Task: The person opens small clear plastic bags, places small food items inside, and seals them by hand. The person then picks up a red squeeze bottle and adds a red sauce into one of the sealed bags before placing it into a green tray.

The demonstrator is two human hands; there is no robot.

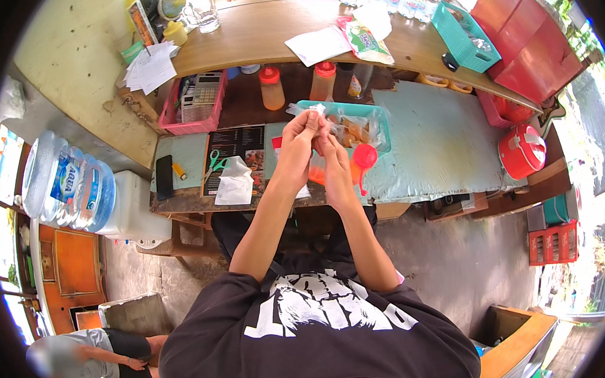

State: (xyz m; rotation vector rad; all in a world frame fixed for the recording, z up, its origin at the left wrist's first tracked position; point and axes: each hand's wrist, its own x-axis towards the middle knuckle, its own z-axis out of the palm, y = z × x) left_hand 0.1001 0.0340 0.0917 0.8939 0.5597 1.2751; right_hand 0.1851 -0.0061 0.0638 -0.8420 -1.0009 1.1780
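Observation:
My left hand (301, 128) and my right hand (331, 150) meet over the near edge of the table. Their fingertips pinch the gathered top of a clear plastic bag (317, 108); the fingers hide much of it. Orange contents (316, 175) show between my wrists, but whether they belong to that bag I cannot tell. Just right of my right hand is an orange container with a red top (365, 155). Behind my hands, a turquoise plastic basket (389, 137) contains several small clear bags of orange-brown sauce (354, 132).
Left on the table are green-handled scissors (214, 163), white plastic (235, 181), a dark menu (228, 141), a black phone (164, 177) and a yellow lighter (179, 171). Red-capped squeeze bottles (272, 90) stand behind, under a wooden shelf (259, 30). Another person (114, 353) sits lower left.

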